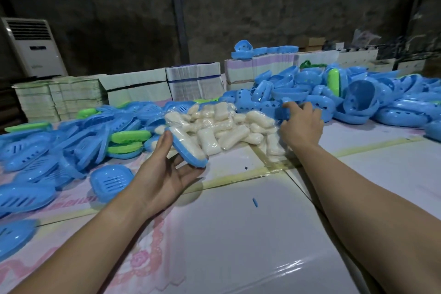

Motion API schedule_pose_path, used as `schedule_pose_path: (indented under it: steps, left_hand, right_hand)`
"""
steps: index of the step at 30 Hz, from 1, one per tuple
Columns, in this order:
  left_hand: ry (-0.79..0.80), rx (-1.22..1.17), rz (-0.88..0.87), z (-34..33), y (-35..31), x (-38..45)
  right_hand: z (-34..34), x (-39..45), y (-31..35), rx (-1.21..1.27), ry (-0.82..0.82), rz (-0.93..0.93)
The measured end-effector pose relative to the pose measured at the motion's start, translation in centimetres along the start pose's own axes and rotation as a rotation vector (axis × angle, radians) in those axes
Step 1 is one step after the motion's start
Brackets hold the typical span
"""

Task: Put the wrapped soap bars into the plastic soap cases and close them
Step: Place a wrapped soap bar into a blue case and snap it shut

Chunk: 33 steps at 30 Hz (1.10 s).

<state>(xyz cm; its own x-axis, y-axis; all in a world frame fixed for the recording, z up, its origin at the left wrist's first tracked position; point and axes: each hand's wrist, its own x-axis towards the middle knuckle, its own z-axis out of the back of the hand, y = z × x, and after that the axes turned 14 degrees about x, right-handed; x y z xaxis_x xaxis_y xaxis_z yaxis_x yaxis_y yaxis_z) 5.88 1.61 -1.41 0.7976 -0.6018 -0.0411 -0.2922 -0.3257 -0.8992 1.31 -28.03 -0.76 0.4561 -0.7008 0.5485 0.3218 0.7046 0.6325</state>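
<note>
Beside the white soap pile [222,124], on its left, the left hand [164,172] holds a blue soap case half [191,153] with a wrapped soap bar [187,142] inside. Right of the pile, the right hand [301,124] curls its fingers on a blue case [279,108].

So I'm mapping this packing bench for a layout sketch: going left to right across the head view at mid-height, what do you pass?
Pile of blue slotted trays → left hand holding a blue case half with a wrapped soap in it → heap of wrapped soap bars → right hand reaching to the case pile → heap of blue case shells.
</note>
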Motion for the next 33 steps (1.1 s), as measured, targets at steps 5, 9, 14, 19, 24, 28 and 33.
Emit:
schedule_pose_path:
  steps: [5,9,14,19,24,28,33]
  left_hand:
    - [-0.008,0.014,0.0,-0.3,0.0,-0.2]
    - [-0.024,0.016,0.016,-0.3,0.0,-0.2]
    - [-0.003,0.044,0.025,-0.3,0.2,0.1]
    - [0.106,0.112,0.098,-0.5,0.8,0.0]
    - [0.129,0.115,0.12,-0.3,0.8,0.0]
    - [0.116,0.13,0.104,-0.4,0.6,0.0]
    - [0.121,0.135,0.086,-0.3,0.6,-0.1]
  right_hand:
    - [0.3,0.1,1.3,0.067,-0.066,0.118]
    - [0.7,0.3,1.7,0.09,-0.114,0.146]
    - [1.5,-1.0,4.7,0.351,-0.154,0.2]
    - [0.8,-5.5,8.7,0.47,0.029,0.369]
    - [0.6,-7.6,9.9,0.66,0.196,0.486]
    - [0.8,-8.2,10.2,0.813,0.352,0.499]
    - [0.6,-9.2,10.4,0.905,0.642,0.508]
